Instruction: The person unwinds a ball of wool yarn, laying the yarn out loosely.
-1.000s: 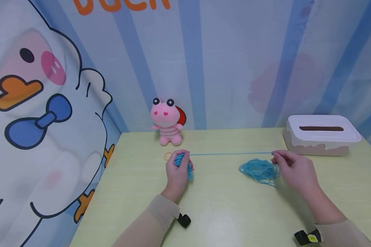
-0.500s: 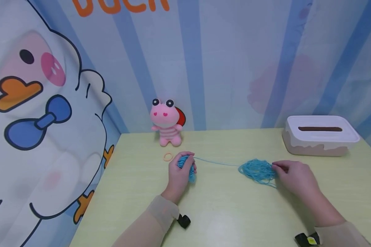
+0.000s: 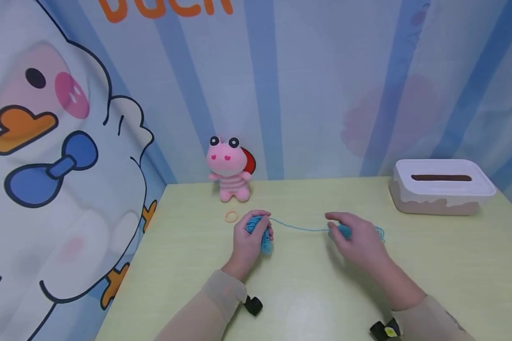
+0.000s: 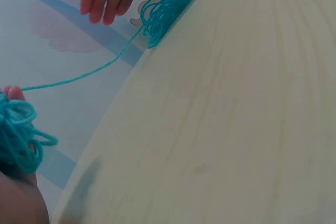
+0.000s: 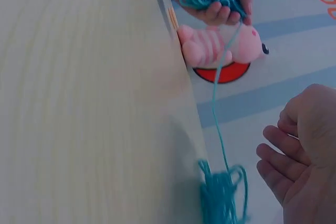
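Note:
My left hand grips a bundle of blue yarn, with loops hanging out below the fingers. A single strand runs slack from that bundle to a loose pile of blue yarn on the table. Above the pile hovers my right hand, hiding most of it in the head view. In the right wrist view, the right hand's fingers are loosely bent with nothing between them, apart from the strand.
A small orange ring lies just beyond the left hand. Behind it stands a pink striped toy figure. A white and beige tissue box sits at the back right of the pale table, before a blue striped backdrop.
My right hand has let go of the taut strand and moved left, over the loose pile. The strand now sags. The left hand has shifted slightly right, still holding its bundle.

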The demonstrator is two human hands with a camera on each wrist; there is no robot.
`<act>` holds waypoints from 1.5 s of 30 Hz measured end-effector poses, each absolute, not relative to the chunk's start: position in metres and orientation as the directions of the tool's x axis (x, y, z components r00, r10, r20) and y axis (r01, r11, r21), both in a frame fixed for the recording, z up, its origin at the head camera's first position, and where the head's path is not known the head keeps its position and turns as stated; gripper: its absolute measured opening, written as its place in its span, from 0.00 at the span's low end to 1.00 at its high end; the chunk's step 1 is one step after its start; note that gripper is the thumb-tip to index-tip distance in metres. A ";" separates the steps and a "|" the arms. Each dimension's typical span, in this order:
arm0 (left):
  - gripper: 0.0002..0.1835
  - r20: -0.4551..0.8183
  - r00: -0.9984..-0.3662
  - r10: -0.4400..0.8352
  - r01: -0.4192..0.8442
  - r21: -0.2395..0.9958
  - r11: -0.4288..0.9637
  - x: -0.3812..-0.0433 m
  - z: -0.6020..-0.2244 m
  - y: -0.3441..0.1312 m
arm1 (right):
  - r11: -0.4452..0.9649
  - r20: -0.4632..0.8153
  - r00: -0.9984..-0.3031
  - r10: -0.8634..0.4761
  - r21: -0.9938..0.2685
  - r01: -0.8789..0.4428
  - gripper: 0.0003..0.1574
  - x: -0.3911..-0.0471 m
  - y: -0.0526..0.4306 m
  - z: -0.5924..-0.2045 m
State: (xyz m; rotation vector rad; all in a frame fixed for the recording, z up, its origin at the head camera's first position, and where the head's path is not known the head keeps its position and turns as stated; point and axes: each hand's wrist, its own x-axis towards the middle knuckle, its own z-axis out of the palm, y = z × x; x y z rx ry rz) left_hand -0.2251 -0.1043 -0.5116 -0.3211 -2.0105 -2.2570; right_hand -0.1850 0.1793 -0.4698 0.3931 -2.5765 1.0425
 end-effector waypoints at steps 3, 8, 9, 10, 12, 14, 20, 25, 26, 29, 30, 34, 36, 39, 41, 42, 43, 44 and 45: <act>0.20 0.219 -0.974 0.059 0.210 0.969 -0.130 -0.223 -0.511 -0.106 | 0.645 0.383 -0.899 -0.211 -0.636 -0.423 0.21 -0.188 0.148 -0.473; 0.21 0.230 -0.968 0.098 0.217 0.967 -0.132 -0.221 -0.510 -0.105 | 0.593 0.339 -0.899 -0.277 -0.676 -0.438 0.27 -0.195 0.113 -0.479; 0.21 0.232 -0.967 0.107 0.218 0.967 -0.129 -0.220 -0.510 -0.105 | 0.584 0.338 -0.898 -0.283 -0.682 -0.441 0.28 -0.197 0.108 -0.480; 0.20 0.233 -0.966 0.113 0.218 0.967 -0.128 -0.220 -0.509 -0.104 | 0.574 0.335 -0.897 -0.287 -0.690 -0.441 0.28 -0.199 0.104 -0.481; 0.17 0.236 -0.964 0.118 0.220 0.966 -0.132 -0.220 -0.509 -0.103 | 0.558 0.338 -0.893 -0.298 -0.698 -0.450 0.28 -0.202 0.095 -0.483; 0.15 0.238 -0.964 0.116 0.221 0.965 -0.139 -0.219 -0.508 -0.102 | 0.555 0.348 -0.889 -0.297 -0.695 -0.457 0.26 -0.204 0.089 -0.484; 0.17 0.242 -0.963 0.118 0.224 0.964 -0.144 -0.220 -0.508 -0.101 | 0.581 0.372 -0.901 -0.224 -0.691 -0.430 0.12 -0.201 0.081 -0.485; 0.20 0.233 -0.967 0.101 0.220 0.967 -0.125 -0.220 -0.508 -0.102 | 0.565 0.404 -0.899 -0.167 -0.708 -0.423 0.10 -0.198 0.091 -0.485; 0.20 0.230 -0.969 0.091 0.219 0.968 -0.121 -0.220 -0.507 -0.101 | 0.560 0.413 -0.897 -0.154 -0.712 -0.424 0.09 -0.197 0.094 -0.484; 0.19 0.238 -0.970 0.057 0.232 0.968 -0.092 -0.221 -0.507 -0.102 | 0.550 0.429 -0.897 -0.109 -0.726 -0.414 0.09 -0.196 0.104 -0.481; 0.19 0.239 -0.970 0.043 0.235 0.969 -0.079 -0.221 -0.508 -0.101 | 0.547 0.431 -0.897 -0.095 -0.731 -0.408 0.09 -0.196 0.108 -0.481; 0.18 0.233 -0.973 0.002 0.233 0.972 -0.035 -0.224 -0.510 -0.101 | 0.533 0.438 -0.898 -0.041 -0.751 -0.390 0.09 -0.197 0.124 -0.481; 0.18 0.220 -0.975 -0.008 0.220 0.975 -0.033 -0.224 -0.510 -0.101 | 0.537 0.458 -0.889 -0.015 -0.746 -0.394 0.08 -0.197 0.132 -0.484; 0.17 0.222 -0.975 -0.007 0.222 0.974 -0.038 -0.224 -0.510 -0.101 | 0.552 0.482 -0.876 0.026 -0.737 -0.389 0.07 -0.196 0.145 -0.490; 0.17 0.232 -0.973 -0.008 0.232 0.972 -0.040 -0.224 -0.510 -0.101 | 0.567 0.498 -0.866 0.045 -0.726 -0.388 0.07 -0.195 0.153 -0.494; 0.17 0.238 -0.971 -0.010 0.238 0.971 -0.040 -0.224 -0.510 -0.101 | 0.572 0.502 -0.863 0.052 -0.724 -0.386 0.07 -0.194 0.158 -0.496; 0.16 0.244 -0.970 -0.014 0.244 0.969 -0.038 -0.225 -0.511 -0.102 | 0.575 0.503 -0.863 0.056 -0.723 -0.384 0.07 -0.194 0.162 -0.498; 0.14 0.247 -0.969 -0.021 0.248 0.968 -0.037 -0.225 -0.511 -0.102 | 0.579 0.503 -0.862 0.060 -0.721 -0.380 0.07 -0.193 0.167 -0.498; 0.13 0.249 -0.968 -0.030 0.249 0.968 -0.036 -0.226 -0.511 -0.101 | 0.585 0.511 -0.857 0.065 -0.716 -0.382 0.07 -0.193 0.172 -0.499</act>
